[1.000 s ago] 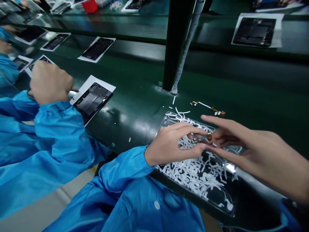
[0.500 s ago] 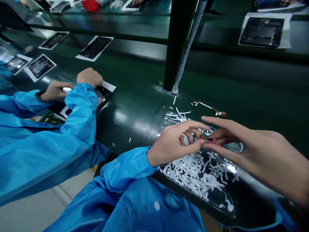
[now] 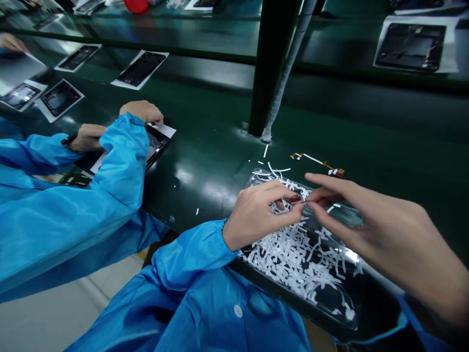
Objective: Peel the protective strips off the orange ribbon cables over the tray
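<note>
My left hand (image 3: 262, 208) pinches a small orange-and-red flex cable (image 3: 296, 199) between thumb and fingers, over a clear plastic tray (image 3: 350, 298). The fingertips of my right hand (image 3: 377, 220) meet the cable's right end in a pinch; just what they grip is too small to make out. White paper-like strips (image 3: 286, 259) lie heaped in the tray beneath both hands. Beyond my right fingers, another flex cable (image 3: 318, 161), orange with a white strip along it, rests on the green bench (image 3: 216, 112).
To the left, a person in blue sleeves (image 3: 124, 161) works over a dark device panel (image 3: 157, 142) on white paper. More panels (image 3: 141, 68) lie farther back. A dark post (image 3: 273, 68) with a wrapped cable (image 3: 289, 73) rises behind the tray. Another panel (image 3: 412, 46) sits on the upper shelf.
Both hands have shifted slightly up and left, and the flex cable has turned between the fingers. At far left, another person's hand with a white sheet has come into view.
</note>
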Action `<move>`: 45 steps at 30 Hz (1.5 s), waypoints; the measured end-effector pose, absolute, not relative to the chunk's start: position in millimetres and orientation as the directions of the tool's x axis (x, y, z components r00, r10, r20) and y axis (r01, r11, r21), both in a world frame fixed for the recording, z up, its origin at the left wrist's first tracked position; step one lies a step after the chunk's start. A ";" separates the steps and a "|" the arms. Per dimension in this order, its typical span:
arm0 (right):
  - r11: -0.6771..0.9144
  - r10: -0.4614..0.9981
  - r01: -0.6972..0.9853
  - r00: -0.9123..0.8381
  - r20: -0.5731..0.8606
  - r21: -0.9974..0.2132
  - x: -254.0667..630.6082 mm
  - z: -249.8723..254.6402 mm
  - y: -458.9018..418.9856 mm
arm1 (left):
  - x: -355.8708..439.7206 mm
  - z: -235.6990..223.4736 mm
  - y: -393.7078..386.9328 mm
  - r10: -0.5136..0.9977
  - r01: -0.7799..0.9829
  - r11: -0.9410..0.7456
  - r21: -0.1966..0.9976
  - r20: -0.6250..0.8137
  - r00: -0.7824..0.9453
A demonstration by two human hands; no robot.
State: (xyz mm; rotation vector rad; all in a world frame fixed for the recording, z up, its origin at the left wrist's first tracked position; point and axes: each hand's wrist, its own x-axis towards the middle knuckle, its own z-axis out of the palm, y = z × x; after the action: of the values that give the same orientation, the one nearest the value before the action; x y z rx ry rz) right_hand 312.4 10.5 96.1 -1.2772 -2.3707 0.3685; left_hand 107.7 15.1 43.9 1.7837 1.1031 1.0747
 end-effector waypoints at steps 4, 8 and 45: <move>0.497 0.866 0.766 -0.464 0.186 -0.407 309.9 88.8 13.3 | 107.8 41.9 15.1 0.936 0.305 -0.333 0.892 0.275 0.219; 0.484 0.874 0.776 -0.456 0.170 -0.404 309.9 84.4 14.1 | 108.1 43.6 14.7 0.939 0.311 -0.329 0.892 0.273 0.211; 0.684 0.619 0.727 -0.626 0.474 0.068 298.8 77.2 15.3 | 100.7 42.6 25.5 0.956 -0.095 0.074 0.993 -0.043 0.292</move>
State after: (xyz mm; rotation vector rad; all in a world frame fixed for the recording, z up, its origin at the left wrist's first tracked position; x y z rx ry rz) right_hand 298.8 15.3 77.2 -1.0464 -2.4795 -0.3538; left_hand 100.7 25.5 42.6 1.2154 0.9457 0.9984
